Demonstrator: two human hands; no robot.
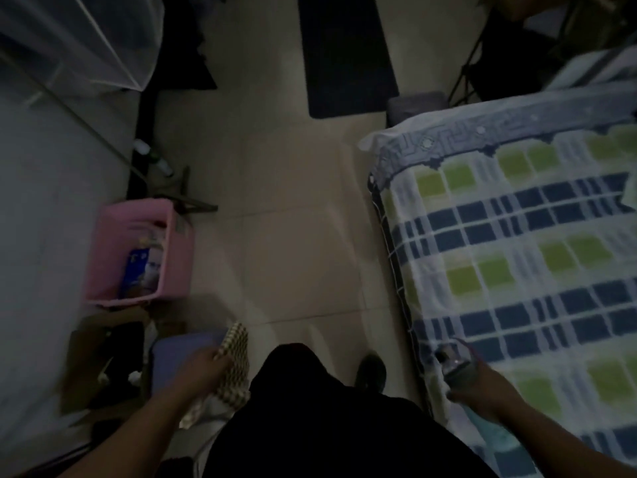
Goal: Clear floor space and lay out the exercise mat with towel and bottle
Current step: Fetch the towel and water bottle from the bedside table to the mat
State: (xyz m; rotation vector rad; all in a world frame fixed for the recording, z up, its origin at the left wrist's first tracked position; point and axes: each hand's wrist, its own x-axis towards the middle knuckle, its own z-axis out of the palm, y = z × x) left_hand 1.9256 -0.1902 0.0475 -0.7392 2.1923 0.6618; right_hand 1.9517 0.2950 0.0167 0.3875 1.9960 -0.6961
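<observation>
A dark exercise mat (348, 53) lies flat on the tiled floor far ahead, between the beds. My left hand (206, 365) grips a checkered towel (236, 367) low at the left; the cloth hangs down beside my leg. At the lower right, my right hand (477, 384) holds a clear bottle (455, 360) with a dark cap, just above the edge of the bed. The room is dim and the picture is blurred.
A bed with a blue and green checked sheet (517, 243) fills the right side. At the left stand a pink basket (172, 236) with items, a cardboard box (103, 360), small bottles (155, 157) and a grey bed surface (41, 219). Bare tiles (282, 219) run down the middle.
</observation>
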